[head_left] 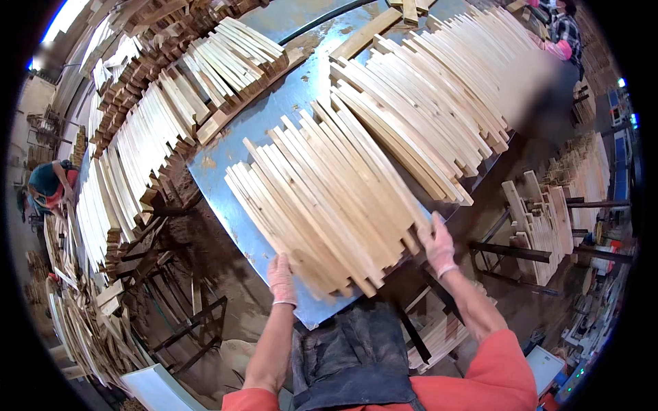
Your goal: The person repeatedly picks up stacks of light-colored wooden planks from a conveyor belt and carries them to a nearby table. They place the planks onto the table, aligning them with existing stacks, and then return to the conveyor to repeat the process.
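A row of pale wooden strips [322,198] lies side by side on a shiny metal tabletop [214,179], the near ends uneven. My left hand [281,279], in a pale pinkish glove, grips the left outer strip close to its near end. At the opposite side my right hand [439,244], gloved the same way, holds the right outer strip near its end, with the row between both hands. The undersides of my fingers are partly hidden by the wood. Beside my right hand, a second row of strips [418,103] fans out toward the far right.
Stacked strips [147,137] line the left side along a wooden rail. At the far right stands a co-worker in a checked shirt [567,31]; another person [49,181] bends at the far left. A metal rack [510,252] with boards stands right. Scrap wood [92,329] piles up lower left.
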A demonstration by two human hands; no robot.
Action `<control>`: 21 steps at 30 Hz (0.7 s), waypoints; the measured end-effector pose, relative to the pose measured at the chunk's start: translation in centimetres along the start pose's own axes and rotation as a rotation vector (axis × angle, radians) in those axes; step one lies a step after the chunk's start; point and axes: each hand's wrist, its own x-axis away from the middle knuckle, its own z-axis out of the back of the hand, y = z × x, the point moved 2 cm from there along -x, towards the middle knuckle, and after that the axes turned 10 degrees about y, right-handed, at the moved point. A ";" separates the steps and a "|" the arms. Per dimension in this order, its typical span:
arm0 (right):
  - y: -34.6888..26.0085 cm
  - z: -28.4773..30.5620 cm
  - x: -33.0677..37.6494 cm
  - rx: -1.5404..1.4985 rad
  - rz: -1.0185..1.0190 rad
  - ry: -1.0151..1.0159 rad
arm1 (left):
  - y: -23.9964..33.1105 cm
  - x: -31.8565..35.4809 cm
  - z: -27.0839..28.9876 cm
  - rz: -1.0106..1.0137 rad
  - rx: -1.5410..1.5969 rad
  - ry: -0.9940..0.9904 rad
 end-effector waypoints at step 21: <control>-10.3 -16.6 -7.3 -1.024 -0.407 -0.522 | 1.5 -12.3 4.5 -0.013 0.195 -0.008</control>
